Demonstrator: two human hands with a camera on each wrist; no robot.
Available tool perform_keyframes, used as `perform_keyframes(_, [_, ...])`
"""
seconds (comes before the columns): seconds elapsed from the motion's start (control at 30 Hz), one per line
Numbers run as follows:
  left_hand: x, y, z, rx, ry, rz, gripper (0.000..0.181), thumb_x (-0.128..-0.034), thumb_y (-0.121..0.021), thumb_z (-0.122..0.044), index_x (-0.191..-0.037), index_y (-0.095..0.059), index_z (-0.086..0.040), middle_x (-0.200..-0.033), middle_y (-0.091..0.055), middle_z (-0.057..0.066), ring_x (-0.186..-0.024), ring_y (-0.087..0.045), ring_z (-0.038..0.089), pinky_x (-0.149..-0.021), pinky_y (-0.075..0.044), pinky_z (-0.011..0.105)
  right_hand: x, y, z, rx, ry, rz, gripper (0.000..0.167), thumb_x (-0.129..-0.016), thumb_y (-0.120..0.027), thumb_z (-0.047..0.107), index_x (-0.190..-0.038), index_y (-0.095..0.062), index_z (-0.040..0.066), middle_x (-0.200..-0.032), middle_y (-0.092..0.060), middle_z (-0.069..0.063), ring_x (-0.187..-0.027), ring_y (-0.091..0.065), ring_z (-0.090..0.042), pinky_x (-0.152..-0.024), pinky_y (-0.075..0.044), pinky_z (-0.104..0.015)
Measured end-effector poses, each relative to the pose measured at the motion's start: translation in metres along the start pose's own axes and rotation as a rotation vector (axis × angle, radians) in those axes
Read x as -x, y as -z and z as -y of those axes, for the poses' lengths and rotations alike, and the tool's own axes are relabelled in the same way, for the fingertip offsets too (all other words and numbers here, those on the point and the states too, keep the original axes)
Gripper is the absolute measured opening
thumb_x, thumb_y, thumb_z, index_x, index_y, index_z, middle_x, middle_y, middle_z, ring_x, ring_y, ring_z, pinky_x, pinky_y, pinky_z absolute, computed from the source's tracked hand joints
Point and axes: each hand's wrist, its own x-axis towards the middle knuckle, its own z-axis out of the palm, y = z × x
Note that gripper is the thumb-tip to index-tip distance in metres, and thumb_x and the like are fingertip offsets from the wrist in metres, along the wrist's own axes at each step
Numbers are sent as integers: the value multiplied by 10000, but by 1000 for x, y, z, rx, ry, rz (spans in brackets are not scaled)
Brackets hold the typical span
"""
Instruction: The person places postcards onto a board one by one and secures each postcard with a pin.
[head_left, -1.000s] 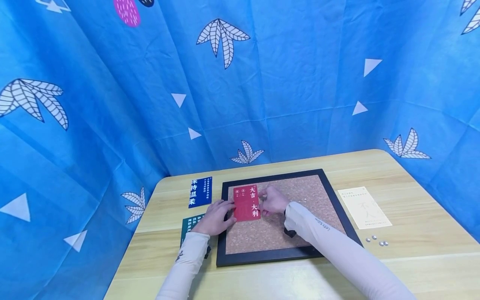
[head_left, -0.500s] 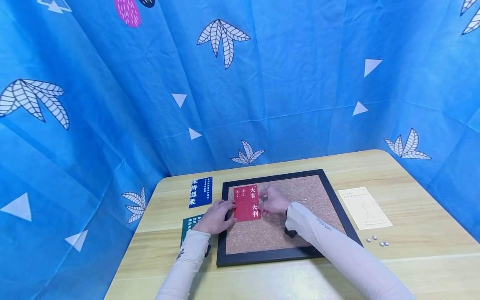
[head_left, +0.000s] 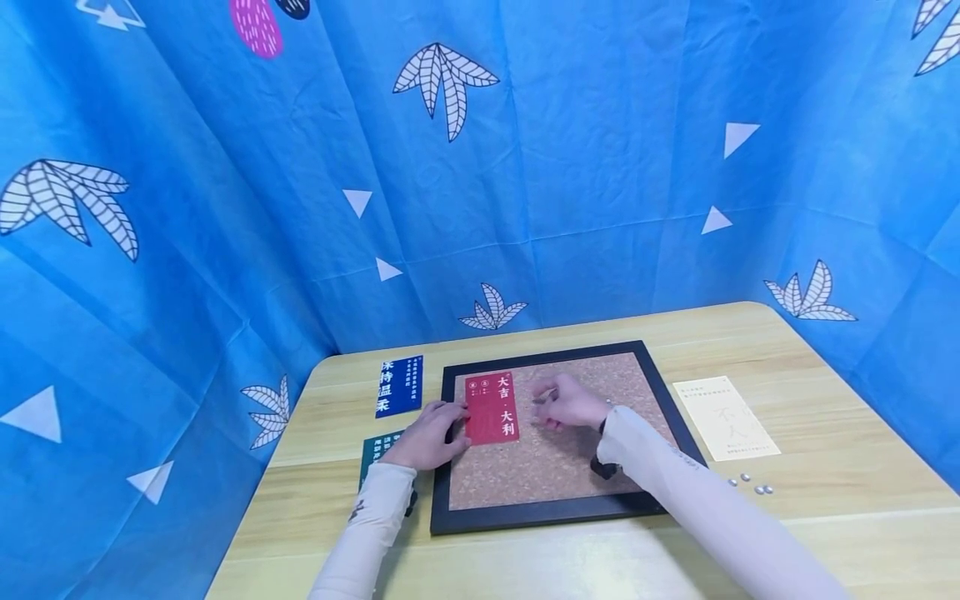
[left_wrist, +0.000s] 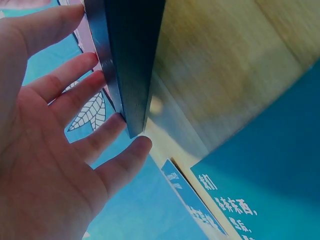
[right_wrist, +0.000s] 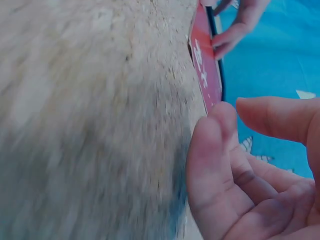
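Note:
A red card (head_left: 491,408) with white characters lies on the left part of a black-framed cork board (head_left: 555,467). My left hand (head_left: 426,435) reaches over the board's left frame, its fingertips on the card's left edge. In the left wrist view those fingers (left_wrist: 75,92) are spread and fairly straight along the black frame (left_wrist: 132,65). Just right of the card, my right hand (head_left: 573,402) is over the cork, apart from the card. The right wrist view shows a gap between thumb and bent fingers (right_wrist: 207,165), with nothing held.
Left of the board lie a blue card (head_left: 400,385) and a green card (head_left: 372,454), partly hidden by the left arm. A cream card (head_left: 727,418) lies to the right. Several small silvery round pieces (head_left: 746,477) sit below it. A blue curtain (head_left: 585,167) hangs behind the table.
My right hand has come away from the red card's right edge and moved a little right. My left hand and the card stay in place.

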Motion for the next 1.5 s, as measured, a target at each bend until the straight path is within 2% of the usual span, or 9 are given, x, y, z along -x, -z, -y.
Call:
perform_keyframes(0.2, [1, -1, 2, 12, -12, -3, 566, -943, -743, -312, -1458, -579, -145, -1590, -502, 65, -1432, -448, 290, -1119, -507, 517, 19, 24, -11, 50, 33, -14, 390, -957, -654, 84, -1299, -617, -98, -830, -733, -149, -661, -665, -155, -605, -581, -304])
perform_keyframes(0.37, [1, -1, 2, 25, -5, -1, 583, -940, -747, -323, -1470, -567, -159, -1599, -491, 52, -1451, -429, 292, -1117, -506, 530, 37, 44, -17, 39, 46, -18, 404, -970, -647, 95, -1309, -601, -119, -825, -721, -161, -642, -636, -149, -592, -564, -311])
perform_keyframes(0.57, [1, -2, 2, 28, 0, -1, 576, -940, -744, -327, -1465, -571, -164, -1609, -478, 46, -1462, -414, 292, -1120, -502, 534, 59, 65, -23, 6, 20, -31, 431, -984, -639, 118, -1343, -577, -112, -736, -658, -79, -598, -555, -113, -568, -519, -275])
perform_keyframes(0.73, [2, -2, 1, 26, -9, -2, 563, -947, -733, -319, -1461, -574, -152, -1616, -472, 52, -1463, -406, 296, -1131, -494, 528, 77, 81, -31, 16, 36, -54, 429, -994, -635, 115, -1349, -569, -118, -697, -597, -38, -576, -516, -105, -536, -477, -259])
perform_keyframes(0.9, [3, 0, -1, 24, -12, 7, 561, -949, -729, -309, -1462, -573, -142, -1620, -468, 58, -1462, -400, 304, -1134, -487, 538, 101, 95, -43, 66, 55, -82, 432, -1006, -640, 141, -1338, -564, -126, -715, -605, -49, -592, -543, -113, -539, -501, -270])
perform_keyframes(1.13, [2, 0, 0, 6, -21, -1, 537, -952, -727, -314, -1446, -584, -159, -1602, -493, 43, -1468, -405, 295, -1140, -487, 521, 137, 113, -56, 169, 34, -166, 420, -1003, -653, 170, -1331, -599, -86, -805, -679, -78, -665, -619, -144, -586, -537, -274])
perform_keyframes(1.33, [3, -1, 1, 15, -27, -8, 523, -950, -732, -306, -1431, -594, -153, -1598, -496, 61, -1471, -404, 316, -1136, -486, 538, 160, 119, -66, 224, 26, -227, 413, -982, -673, 154, -1299, -609, -103, -823, -694, -84, -616, -579, -114, -535, -479, -260])
perform_keyframes(1.5, [4, -1, 0, 15, -23, -9, 528, -954, -726, -308, -1440, -588, -155, -1606, -487, 55, -1480, -395, 317, -1143, -479, 540, 174, 121, -75, 303, -9, -257, 401, -983, -679, 159, -1280, -619, -104, -832, -695, -59, -647, -602, -96, -568, -491, -246])
